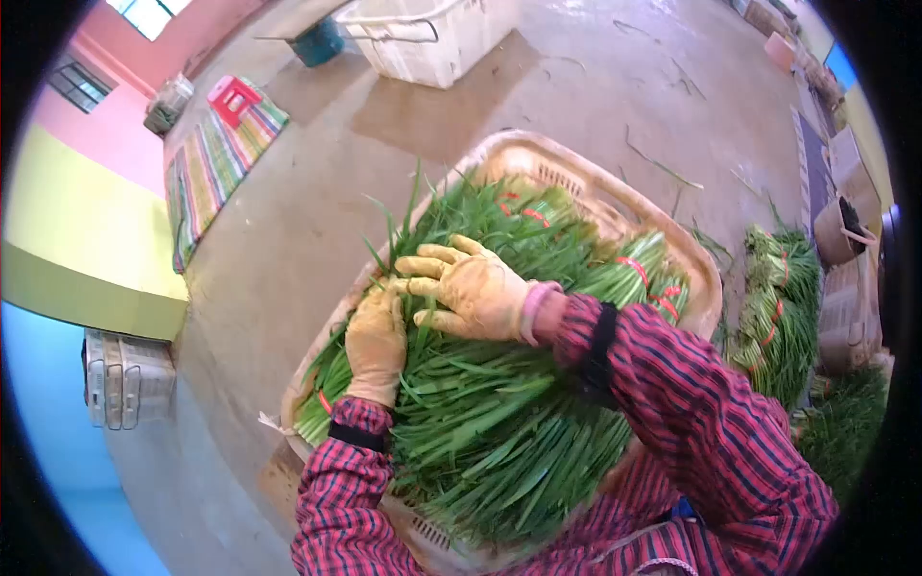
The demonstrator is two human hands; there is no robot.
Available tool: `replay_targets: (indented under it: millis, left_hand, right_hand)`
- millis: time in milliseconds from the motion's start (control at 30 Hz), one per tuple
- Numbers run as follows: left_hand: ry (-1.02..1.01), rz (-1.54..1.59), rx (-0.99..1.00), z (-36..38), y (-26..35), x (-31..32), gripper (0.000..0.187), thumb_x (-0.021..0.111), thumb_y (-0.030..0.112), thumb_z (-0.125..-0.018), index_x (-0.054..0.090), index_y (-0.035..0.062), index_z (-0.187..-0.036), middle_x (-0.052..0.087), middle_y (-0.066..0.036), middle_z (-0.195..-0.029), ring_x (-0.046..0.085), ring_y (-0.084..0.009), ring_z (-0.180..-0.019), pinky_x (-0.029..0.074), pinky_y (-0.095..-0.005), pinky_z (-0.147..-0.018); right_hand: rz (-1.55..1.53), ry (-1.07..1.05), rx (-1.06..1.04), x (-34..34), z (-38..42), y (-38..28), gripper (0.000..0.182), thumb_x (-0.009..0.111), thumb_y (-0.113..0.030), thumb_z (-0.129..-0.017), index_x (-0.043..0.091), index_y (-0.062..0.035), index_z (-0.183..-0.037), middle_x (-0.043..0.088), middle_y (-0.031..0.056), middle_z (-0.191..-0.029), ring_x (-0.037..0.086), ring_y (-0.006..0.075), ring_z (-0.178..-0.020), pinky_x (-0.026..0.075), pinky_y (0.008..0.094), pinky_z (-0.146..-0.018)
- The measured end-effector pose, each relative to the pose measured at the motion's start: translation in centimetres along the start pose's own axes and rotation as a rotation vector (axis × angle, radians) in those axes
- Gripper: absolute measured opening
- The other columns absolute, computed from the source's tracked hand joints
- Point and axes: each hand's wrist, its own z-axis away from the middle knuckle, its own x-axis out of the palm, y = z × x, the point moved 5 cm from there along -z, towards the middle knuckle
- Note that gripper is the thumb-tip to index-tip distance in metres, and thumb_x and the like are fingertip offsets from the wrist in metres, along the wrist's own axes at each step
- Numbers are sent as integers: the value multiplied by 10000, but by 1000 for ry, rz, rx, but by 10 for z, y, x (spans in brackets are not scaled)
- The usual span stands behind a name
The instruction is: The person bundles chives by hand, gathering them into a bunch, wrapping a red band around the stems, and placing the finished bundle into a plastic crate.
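Observation:
Bunches of long green garlic chives (499, 432), tied with orange-red bands, fill a pale plastic crate (663, 235). My right hand (471, 293), in a yellowish glove, rests on top of the leaves with its fingers spread toward the left. Close beside it, my left hand (376, 341), gloved alike, lies against the leaves at the crate's left side. Its fingers are stretched forward, their tips near the right hand's fingers and partly hidden among the leaves. No separate bunch is visibly gripped by either hand.
More tied bunches (783, 307) lie on the wet floor at the right, near a bucket (840, 230). A white tub (432, 43) stands ahead. To the left are a striped mat (216, 168), a red stool (232, 99) and stacked crates (130, 379) by the wall.

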Motion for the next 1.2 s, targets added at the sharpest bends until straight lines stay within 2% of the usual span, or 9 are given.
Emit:
replay_targets:
  millis: [167, 233, 333, 433, 600, 767, 967, 1067, 1200]
  left_hand:
    - [52, -41, 53, 4, -9, 7, 333, 478, 206, -989, 624, 44, -1240, 649, -177, -1177, 608, -319, -1085, 467, -405, -963]
    - [-10, -11, -27, 3, -8, 4, 345, 451, 214, -999, 620, 40, -1244, 656, -150, -1179, 602, -304, -1108, 458, -400, -977]
    - [25, 122, 22, 7, -16, 5, 366, 423, 234, -1013, 610, 53, -1271, 649, -142, -1211, 597, -297, -1134, 454, -392, -986]
    - [-8, -99, 51, 3, -5, -2, 371, 404, 230, -1026, 596, 54, -1289, 636, -129, -1247, 594, -311, -1132, 452, -403, -991]
    - [-27, -23, -2, 2, -1, -7, 372, 407, 234, -1028, 592, 50, -1293, 629, -150, -1249, 588, -331, -1138, 454, -406, -990]
    - [-62, -1, -50, 2, -14, 0, 383, 394, 243, -1033, 588, 46, -1297, 626, -150, -1259, 582, -315, -1158, 442, -395, -1005]
    - [-52, 47, -24, -2, -22, 4, 388, 376, 270, -1036, 597, 91, -1300, 630, -119, -1263, 592, -269, -1151, 455, -364, -986]
    - [-117, -83, -43, -7, -34, 3, 388, 377, 276, -1037, 595, 97, -1304, 623, -122, -1273, 593, -267, -1151, 463, -358, -982]
    - [51, 239, -18, -3, -27, -25, 408, 358, 278, -1052, 561, 63, -1333, 608, -121, -1302, 571, -225, -1206, 440, -331, -1027]
  right_hand:
    - [9, -54, -17, 25, 4, 16, 523, 527, -436, -914, 521, -150, -1352, 458, 88, -1449, 404, 312, -1349, 280, 539, -1110]
    - [-71, 58, -25, -18, 9, -7, 526, 543, -448, -902, 538, -142, -1329, 478, 111, -1421, 420, 314, -1332, 291, 541, -1096]
    - [-173, -84, -161, -54, 49, -60, 573, 530, -487, -915, 506, -132, -1363, 437, 106, -1461, 392, 331, -1346, 253, 574, -1110]
    - [-207, -252, -229, -12, 117, -82, 616, 529, -505, -902, 460, -157, -1407, 369, 95, -1516, 322, 312, -1408, 215, 591, -1132]
    - [-149, -238, -273, 27, 138, -83, 661, 566, -485, -880, 411, -182, -1447, 269, 65, -1578, 243, 295, -1451, 161, 599, -1155]
    - [-138, -144, -267, 3, 140, -93, 625, 612, -469, -843, 491, -189, -1387, 377, 90, -1511, 276, 314, -1429, 146, 614, -1149]
    - [102, 69, 31, -126, 191, -88, 474, 601, -420, -888, 566, -210, -1312, 458, 70, -1444, 380, 278, -1363, 236, 543, -1131]
    - [248, 123, 306, -162, 266, -57, 493, 670, -312, -826, 588, -146, -1282, 521, 96, -1381, 420, 294, -1335, 282, 504, -1118]
    - [329, 177, 621, -185, 377, -43, 403, 618, -153, -839, 594, -54, -1229, 534, 155, -1359, 465, 329, -1297, 341, 449, -1104]
